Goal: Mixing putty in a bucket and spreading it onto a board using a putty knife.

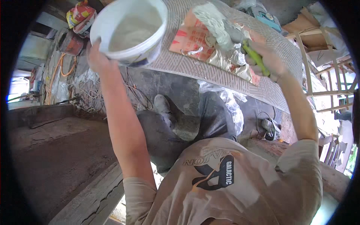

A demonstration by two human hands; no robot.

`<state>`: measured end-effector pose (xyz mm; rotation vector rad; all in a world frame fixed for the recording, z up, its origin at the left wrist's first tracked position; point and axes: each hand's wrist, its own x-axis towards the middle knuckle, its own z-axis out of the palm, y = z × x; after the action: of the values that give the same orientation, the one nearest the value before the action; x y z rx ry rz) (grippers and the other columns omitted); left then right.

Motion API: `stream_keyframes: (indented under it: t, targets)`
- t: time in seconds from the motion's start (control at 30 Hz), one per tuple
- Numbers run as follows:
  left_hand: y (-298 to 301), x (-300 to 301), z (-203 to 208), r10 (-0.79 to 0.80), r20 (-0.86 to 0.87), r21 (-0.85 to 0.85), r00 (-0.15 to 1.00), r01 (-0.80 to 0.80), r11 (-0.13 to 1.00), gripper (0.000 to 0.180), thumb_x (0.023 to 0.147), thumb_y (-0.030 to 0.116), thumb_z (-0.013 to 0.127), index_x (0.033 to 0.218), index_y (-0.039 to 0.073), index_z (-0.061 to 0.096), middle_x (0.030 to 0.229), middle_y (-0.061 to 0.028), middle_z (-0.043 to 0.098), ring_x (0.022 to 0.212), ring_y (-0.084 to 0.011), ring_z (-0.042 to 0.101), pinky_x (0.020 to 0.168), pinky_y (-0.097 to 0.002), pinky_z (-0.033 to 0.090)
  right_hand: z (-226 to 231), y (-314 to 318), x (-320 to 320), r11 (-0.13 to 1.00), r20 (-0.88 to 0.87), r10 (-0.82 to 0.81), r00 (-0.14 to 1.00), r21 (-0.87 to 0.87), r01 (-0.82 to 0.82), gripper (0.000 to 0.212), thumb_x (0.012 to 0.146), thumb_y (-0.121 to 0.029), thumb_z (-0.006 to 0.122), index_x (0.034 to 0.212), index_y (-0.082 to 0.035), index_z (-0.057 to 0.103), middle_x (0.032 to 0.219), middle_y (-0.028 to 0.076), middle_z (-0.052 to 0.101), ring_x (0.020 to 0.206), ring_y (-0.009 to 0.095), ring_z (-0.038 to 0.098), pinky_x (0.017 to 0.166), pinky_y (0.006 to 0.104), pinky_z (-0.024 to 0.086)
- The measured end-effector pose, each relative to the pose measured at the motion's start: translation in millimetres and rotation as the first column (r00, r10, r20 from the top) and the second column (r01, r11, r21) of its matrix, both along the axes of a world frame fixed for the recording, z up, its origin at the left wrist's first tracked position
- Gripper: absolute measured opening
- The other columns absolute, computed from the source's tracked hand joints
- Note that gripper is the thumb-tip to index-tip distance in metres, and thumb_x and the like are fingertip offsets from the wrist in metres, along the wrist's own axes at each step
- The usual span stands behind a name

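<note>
The white bucket (160,37) is the landmark, its open mouth facing up and a smooth pale paste (135,32) lying inside; the left hand (100,58) is at its near left side, curled partway closed with the thumb at the rim, though blur and the bucket wall hide how the other fingers sit; the bucket overlaps the left end of a grooved board (288,54), and whether it rests there or hangs from the hand I cannot tell; to the right of the bucket, on that board, lies an orange-and-white printed sheet (197,35) heaped and smeared with pale compound (213,24); farther right of the bucket, at the sheet's right side, the right hand (268,60) is closed around the green handle (257,58) of a tool, whose far end points back toward the bucket and reaches the compound, its edge too smeared to make out; the sheet thus lies between the two hands, just beside the right and well apart from the left; left of the bucket are a red-and-yellow bag (80,17) and an orange cord (62,69); clear plastic (230,108) lies below and to the right of the bucket.
</note>
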<state>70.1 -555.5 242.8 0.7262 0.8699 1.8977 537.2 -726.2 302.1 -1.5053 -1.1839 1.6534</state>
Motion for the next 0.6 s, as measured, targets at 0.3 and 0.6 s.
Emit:
stream_keyframes:
  t: [0.3, 0.6]
  targets:
    - [-54, 56, 42, 0.391, -0.679, 0.204, 0.621, -0.352, 0.914, 0.043, 0.103, 0.024, 0.060, 0.132, -0.007, 0.060, 0.129, -0.0191, 0.066, 0.114, -0.0321, 0.064, 0.102, -0.0435, 0.050, -77, -10, -24, 0.847, -0.269, -0.527, 0.806, -0.097, 0.522, 0.033, 0.109, -0.035, 0.048, 0.117, -0.005, 0.060, 0.084, 0.006, 0.064, 0.060, 0.015, 0.056, 0.051, 0.0308, 0.046]
    - [-146, 244, -3, -0.369, -0.923, -0.279, 0.107, 0.471, 0.836, 0.036, 0.099, 0.029, 0.063, 0.118, -0.001, 0.065, 0.100, -0.0227, 0.072, 0.092, -0.0395, 0.071, 0.080, -0.0464, 0.053, -86, 1, -66, 0.783, -0.474, -0.560, 0.679, -0.034, 0.622, 0.038, 0.105, -0.036, 0.057, 0.112, 0.000, 0.067, 0.099, 0.008, 0.070, 0.080, 0.022, 0.069, 0.071, 0.0355, 0.057]
